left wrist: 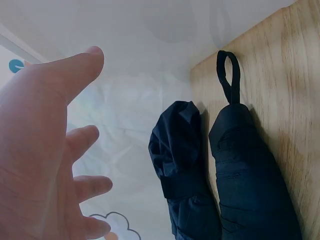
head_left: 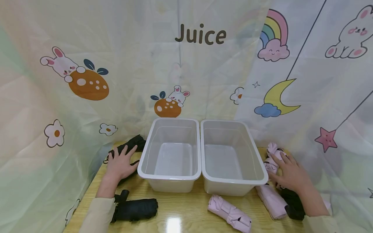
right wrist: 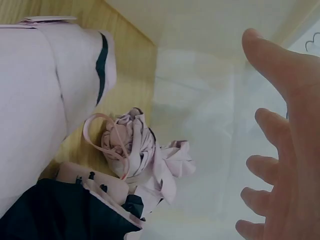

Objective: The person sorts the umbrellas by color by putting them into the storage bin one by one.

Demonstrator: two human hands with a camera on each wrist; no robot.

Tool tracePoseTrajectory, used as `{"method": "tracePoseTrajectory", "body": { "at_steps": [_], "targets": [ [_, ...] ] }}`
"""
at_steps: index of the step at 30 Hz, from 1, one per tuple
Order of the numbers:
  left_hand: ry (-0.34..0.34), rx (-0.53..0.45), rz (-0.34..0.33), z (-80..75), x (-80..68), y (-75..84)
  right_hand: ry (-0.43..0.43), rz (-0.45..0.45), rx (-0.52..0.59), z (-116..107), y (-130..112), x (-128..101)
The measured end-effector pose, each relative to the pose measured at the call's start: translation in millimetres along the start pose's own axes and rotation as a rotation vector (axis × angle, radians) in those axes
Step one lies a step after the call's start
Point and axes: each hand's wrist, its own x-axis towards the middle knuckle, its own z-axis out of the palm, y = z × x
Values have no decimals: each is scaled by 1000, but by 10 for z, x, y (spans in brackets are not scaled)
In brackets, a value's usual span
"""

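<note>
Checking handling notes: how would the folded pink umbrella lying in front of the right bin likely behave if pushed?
The folded pink fabric umbrella is roughly cylindrical, so it may roll a little on the glossy wooden table. Its loose, creased canopy folds would probably give softly and dampen rolling.

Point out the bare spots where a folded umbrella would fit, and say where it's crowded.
Both white tubs are bare inside: the left tub and the right tub. Bare tabletop lies in front of them, between the black umbrella and the pink umbrella. It is crowded at the right edge, where pink and black umbrellas pile under the right hand, and behind the left hand.
</note>
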Motion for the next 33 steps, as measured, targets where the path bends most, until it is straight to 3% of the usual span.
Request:
{"method": "tracePoseTrajectory", "body": {
  "at_steps": [9, 17, 22, 25, 28, 33],
  "targets": [
    [0, -20, 19, 10, -97, -24, 67, -37, 88, -151, -18, 46],
    [-5, -60, 63, -5, -255, -37, 84, -15, 156, -257, -34, 103],
    [-7, -120, 98, -30, -399, -35, 89, -19, 316, -394, -123, 144],
    [-45, -207, 114, -31, -479, -29, 133, -32, 423, -459, -210, 186],
    [-125, -329, 109, -22, -563, -22, 179, -58, 524, -473, -298, 236],
    [-276, -489, 135, 15, -729, -16, 154, -47, 643, -429, -396, 287]
  ]
}}
